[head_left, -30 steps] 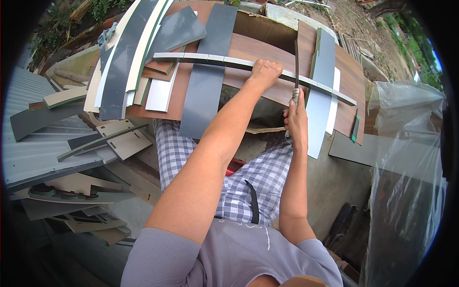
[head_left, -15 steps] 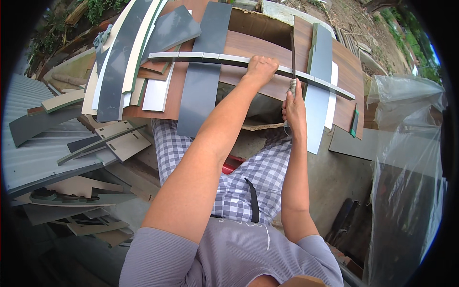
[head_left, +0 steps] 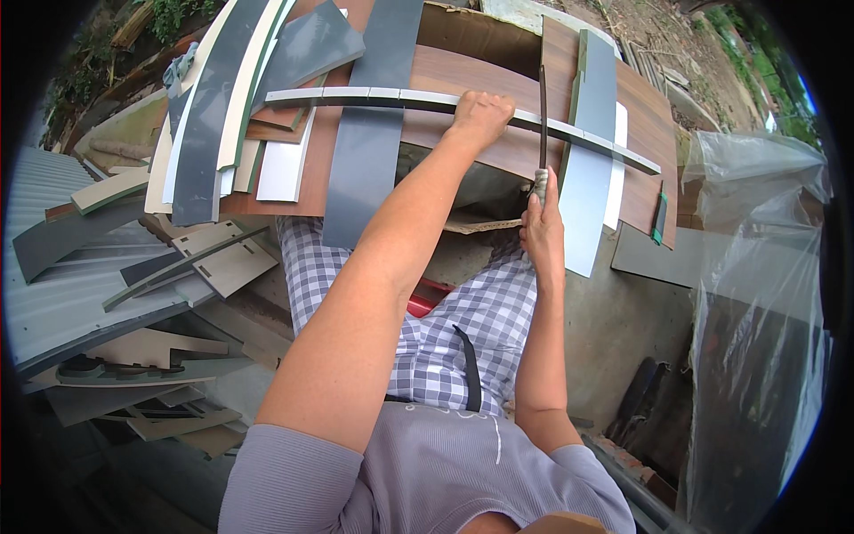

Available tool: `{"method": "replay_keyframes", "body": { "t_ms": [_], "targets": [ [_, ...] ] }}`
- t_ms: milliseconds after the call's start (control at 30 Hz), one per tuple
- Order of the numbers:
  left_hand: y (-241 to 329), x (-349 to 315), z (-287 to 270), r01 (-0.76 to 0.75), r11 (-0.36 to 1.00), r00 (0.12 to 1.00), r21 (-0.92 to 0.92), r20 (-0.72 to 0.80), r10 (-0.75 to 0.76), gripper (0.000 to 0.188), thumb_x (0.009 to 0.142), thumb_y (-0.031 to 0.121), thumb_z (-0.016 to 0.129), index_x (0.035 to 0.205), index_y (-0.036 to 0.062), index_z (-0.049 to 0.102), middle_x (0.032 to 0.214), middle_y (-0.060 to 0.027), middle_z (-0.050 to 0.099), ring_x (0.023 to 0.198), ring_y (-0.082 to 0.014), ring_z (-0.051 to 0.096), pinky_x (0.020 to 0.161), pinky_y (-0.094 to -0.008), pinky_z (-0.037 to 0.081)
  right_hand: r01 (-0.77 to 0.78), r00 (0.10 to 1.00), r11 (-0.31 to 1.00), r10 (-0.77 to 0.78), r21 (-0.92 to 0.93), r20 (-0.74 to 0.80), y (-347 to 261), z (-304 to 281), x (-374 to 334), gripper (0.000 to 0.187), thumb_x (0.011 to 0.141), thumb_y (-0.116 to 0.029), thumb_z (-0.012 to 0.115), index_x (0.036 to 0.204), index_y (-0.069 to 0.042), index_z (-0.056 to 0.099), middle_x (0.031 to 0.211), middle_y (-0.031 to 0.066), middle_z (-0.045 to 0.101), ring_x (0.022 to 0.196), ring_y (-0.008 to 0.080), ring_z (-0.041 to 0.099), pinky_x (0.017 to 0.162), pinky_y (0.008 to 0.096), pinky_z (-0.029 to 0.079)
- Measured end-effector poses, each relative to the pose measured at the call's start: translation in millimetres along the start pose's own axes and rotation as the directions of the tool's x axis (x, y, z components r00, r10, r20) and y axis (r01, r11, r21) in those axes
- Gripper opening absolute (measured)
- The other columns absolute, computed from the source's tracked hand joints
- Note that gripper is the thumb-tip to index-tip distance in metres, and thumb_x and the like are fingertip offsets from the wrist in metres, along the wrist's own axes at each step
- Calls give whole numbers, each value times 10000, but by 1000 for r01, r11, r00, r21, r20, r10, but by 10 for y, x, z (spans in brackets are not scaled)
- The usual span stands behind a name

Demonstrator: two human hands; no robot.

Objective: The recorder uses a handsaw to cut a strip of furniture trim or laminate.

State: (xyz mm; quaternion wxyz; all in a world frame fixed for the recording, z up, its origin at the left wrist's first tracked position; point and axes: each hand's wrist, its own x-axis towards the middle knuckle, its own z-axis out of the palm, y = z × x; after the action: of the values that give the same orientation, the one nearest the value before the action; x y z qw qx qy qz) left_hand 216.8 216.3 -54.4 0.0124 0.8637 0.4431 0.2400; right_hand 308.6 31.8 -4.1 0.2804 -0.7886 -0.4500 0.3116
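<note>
Head view: at the far left, a pale blue-grey corrugated metal sheet [head_left: 62, 245] lies under loose offcuts of grey and beige board [head_left: 227, 262]. Next to it, long curved-looking grey and cream boards [head_left: 213, 116] are stacked beside the person's work surface, brown wood-grain panels [head_left: 647, 125] laid over an open brown cardboard box [head_left: 485, 37]. A flat dark-grey rectangular board [head_left: 369, 169] lies across the panels, and over it all, from the offcuts on the left to the brown panel on the right, stretches a long narrow light-grey strip [head_left: 427, 97], its near side dark. From where I stand, the left hand [head_left: 483, 116] is closed narrowly over the strip near its middle. Just to the right, the right hand [head_left: 543, 222] is wrapped around the pale bound handle of a long thin dark-bladed tool [head_left: 543, 107], its blade crossing the strip; whether the two touch, I cannot tell. Beyond lies a pale grey-blue rectangular panel [head_left: 585, 200] beneath the strip, then a small black-and-green piece [head_left: 659, 218] on the brown panel. Clear crumpled plastic sheeting [head_left: 756, 356] hangs at the far right.
</note>
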Motion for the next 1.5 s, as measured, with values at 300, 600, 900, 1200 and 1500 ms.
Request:
{"method": "replay_keyframes", "body": {
  "t_ms": [300,600,900,1200,1500],
  "targets": [
    [6,-20,26,-8,1000,1000,15,0,8,125,688,174,663,761,80,625,733,-136,662,702,-285,661,630,-381,516,6,1000,998,-6,57,6,-35,37,149,493,963,-175,377,1423,-188,202,709,119,569,546,184,517,539,348,443],
    [46,3,-79,-17,1000,1000,24,22,17,65,717,109,589,745,94,646,739,-117,671,713,-256,672,630,-349,512,153,978,984,-164,-94,-126,430,215,-167,518,963,-179,378,1437,-249,182,607,9,404,479,85,376,436,272,357],
    [14,0,12,17,1000,997,7,74,-17,201,672,229,702,787,84,624,767,-132,664,752,-282,657,663,-386,505,58,998,998,-58,8,-37,51,117,244,501,957,-187,381,1416,-199,181,891,281,606,785,403,614,673,454,433],
    [0,16,-42,18,1000,999,-6,49,-18,167,677,199,689,772,80,621,769,-136,664,750,-280,658,660,-383,507,-5,1000,999,4,-36,-25,248,110,-313,511,959,-196,377,1425,-235,169,994,260,609,857,416,611,701,456,432],
    [45,-13,-21,22,1000,999,-3,34,-22,143,677,176,671,766,75,622,767,-136,665,745,-286,660,667,-388,513,132,987,991,-133,-18,-93,6,122,480,490,963,-192,376,1417,-222,193,725,123,491,618,227,488,523,341,387]
  ]
}}
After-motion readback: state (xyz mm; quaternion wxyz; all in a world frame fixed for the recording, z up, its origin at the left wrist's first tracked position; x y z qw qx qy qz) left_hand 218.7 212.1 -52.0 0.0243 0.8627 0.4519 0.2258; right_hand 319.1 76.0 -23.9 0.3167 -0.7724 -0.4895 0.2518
